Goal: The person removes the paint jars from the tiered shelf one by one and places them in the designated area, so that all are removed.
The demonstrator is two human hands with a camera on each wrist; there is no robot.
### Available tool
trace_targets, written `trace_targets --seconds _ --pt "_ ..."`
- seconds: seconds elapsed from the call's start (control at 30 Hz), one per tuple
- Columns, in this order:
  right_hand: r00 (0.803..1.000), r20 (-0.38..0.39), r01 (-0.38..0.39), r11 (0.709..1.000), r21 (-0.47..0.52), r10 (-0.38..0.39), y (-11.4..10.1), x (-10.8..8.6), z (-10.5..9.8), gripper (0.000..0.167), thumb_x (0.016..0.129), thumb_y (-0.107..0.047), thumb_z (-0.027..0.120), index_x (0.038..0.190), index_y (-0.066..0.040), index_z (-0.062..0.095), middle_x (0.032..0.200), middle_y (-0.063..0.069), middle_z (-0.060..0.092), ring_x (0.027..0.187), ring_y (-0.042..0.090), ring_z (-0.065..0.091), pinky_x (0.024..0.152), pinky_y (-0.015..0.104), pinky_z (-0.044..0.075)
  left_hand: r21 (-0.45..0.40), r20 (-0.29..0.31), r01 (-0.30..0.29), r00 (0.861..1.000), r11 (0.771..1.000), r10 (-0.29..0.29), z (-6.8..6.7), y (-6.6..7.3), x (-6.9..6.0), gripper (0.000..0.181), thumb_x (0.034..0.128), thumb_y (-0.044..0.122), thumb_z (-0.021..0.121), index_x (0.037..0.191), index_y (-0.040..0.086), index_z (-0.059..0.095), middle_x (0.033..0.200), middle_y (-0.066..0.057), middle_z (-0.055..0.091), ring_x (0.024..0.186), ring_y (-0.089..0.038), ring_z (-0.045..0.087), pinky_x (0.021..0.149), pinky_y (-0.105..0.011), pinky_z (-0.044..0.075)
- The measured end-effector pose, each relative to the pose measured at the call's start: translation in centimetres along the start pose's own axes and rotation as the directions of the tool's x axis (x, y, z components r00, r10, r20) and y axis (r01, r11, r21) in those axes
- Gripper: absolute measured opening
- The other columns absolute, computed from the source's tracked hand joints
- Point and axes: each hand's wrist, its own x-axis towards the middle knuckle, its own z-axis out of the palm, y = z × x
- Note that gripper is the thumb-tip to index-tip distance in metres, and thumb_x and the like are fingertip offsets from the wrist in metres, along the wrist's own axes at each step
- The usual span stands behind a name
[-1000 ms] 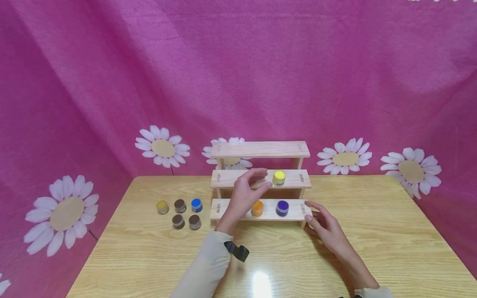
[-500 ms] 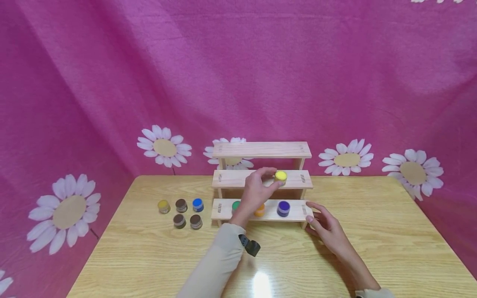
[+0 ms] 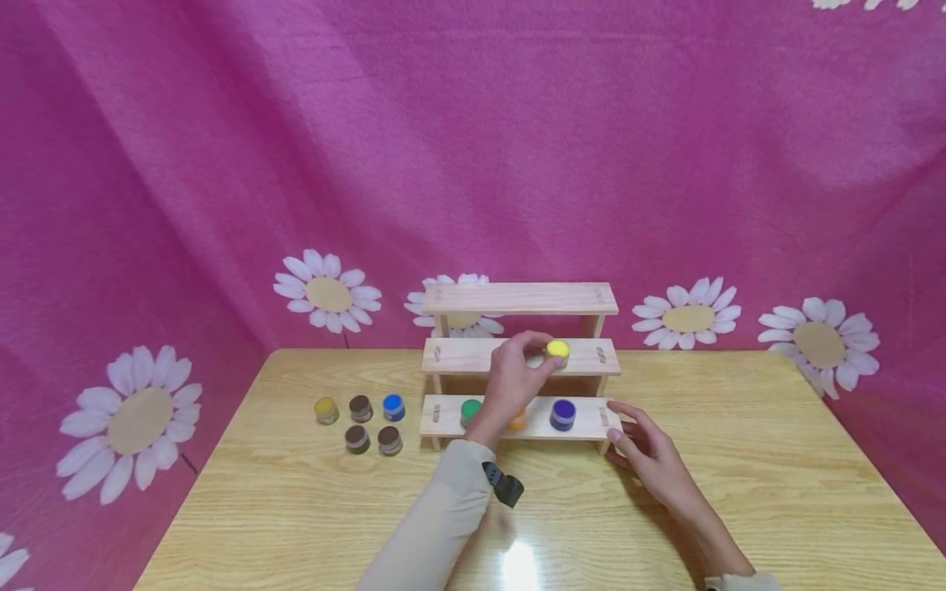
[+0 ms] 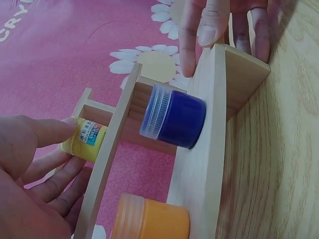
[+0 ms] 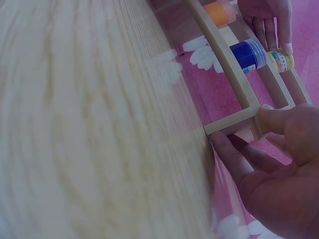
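Note:
My left hand [image 3: 515,373] reaches over the lower step and pinches a yellow paint jar [image 3: 557,353] standing on the middle step of a three-step wooden shelf [image 3: 517,299]. In the left wrist view, the thumb lies against the labelled side of that yellow jar [image 4: 88,139]. My right hand [image 3: 650,455] grips the right end of the bottom step, thumb on top and fingers at the side support [image 5: 232,121]. On the bottom step stand a green jar [image 3: 470,412], an orange jar [image 3: 516,420] partly hidden by the left arm, and a purple-blue jar [image 3: 562,414].
Left of the shelf, several jars stand on the wooden table [image 3: 296,509]: a dark yellow jar [image 3: 326,410], a blue jar [image 3: 393,407] and brown ones, including a brown jar [image 3: 360,408]. A pink cloth [image 3: 473,164] with daisies hangs behind the table.
My left hand has moved right, from beside the yellow jar to pinching it. The green jar has come into sight behind the arm. My right hand stays at the shelf's end.

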Motion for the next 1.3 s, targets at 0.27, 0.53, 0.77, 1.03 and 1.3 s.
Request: trace_targets --seconds 0.27,0.53,0.77,1.03,1.3 --pt "1.0 -0.004 0.01 1.0 -0.003 -0.01 0.2 0.0 0.0 0.047 0.106 -0.011 0.056 0.15 0.001 0.043 0.128 0.034 0.057 0.105 0.005 0.064 0.086 0.032 0.061 -0.038 -0.004 0.031 0.999 0.999 -0.031 -0.6 0.1 -0.4 0.03 0.0878 0.017 0.083 0.115 0.009 0.073 0.11 -0.001 0.074 0.105 -0.015 0.067 0.096 -0.026 0.054" --pt "1.0 0.002 0.02 1.0 -0.002 -0.02 0.3 0.2 -0.1 0.047 0.107 -0.01 0.056 0.15 0.002 0.042 0.129 0.036 0.056 0.105 0.004 0.064 0.086 0.031 0.061 -0.119 -0.035 0.016 0.999 0.993 -0.02 -1.7 -0.3 -1.9 0.031 0.0857 0.015 0.085 0.113 0.008 0.074 0.108 -0.003 0.075 0.102 -0.017 0.07 0.09 -0.029 0.059" --pt "1.0 0.006 0.017 1.0 0.006 -0.017 0.3 0.1 0.0 0.047 0.107 -0.01 0.056 0.15 0.002 0.042 0.129 0.036 0.056 0.105 0.004 0.064 0.086 0.031 0.061 -0.192 -0.012 0.019 1.0 0.981 -0.022 -3.5 -0.8 -3.7 0.03 0.0879 0.017 0.083 0.115 0.011 0.072 0.111 0.0 0.073 0.106 -0.019 0.068 0.097 -0.043 0.058" --pt "0.999 0.007 0.043 0.999 0.001 -0.043 0.2 0.2 -0.1 0.047 0.106 -0.009 0.056 0.149 0.005 0.042 0.127 0.035 0.058 0.104 0.004 0.064 0.085 0.031 0.061 -0.179 -0.029 0.029 0.999 0.983 -0.035 -5.3 -1.4 -5.7 0.031 0.0887 0.019 0.082 0.118 0.015 0.072 0.115 0.003 0.072 0.112 -0.018 0.067 0.097 -0.042 0.057" --pt "1.0 0.008 0.008 1.0 -0.001 -0.008 0.1 0.1 0.0 0.048 0.107 -0.013 0.057 0.151 0.0 0.043 0.131 0.036 0.056 0.106 0.005 0.064 0.087 0.033 0.061 -0.178 -0.059 0.017 0.998 0.984 -0.028 -7.6 -2.0 -7.3 0.032 0.0886 0.019 0.083 0.118 0.015 0.071 0.115 0.003 0.071 0.111 -0.017 0.067 0.105 -0.042 0.052"
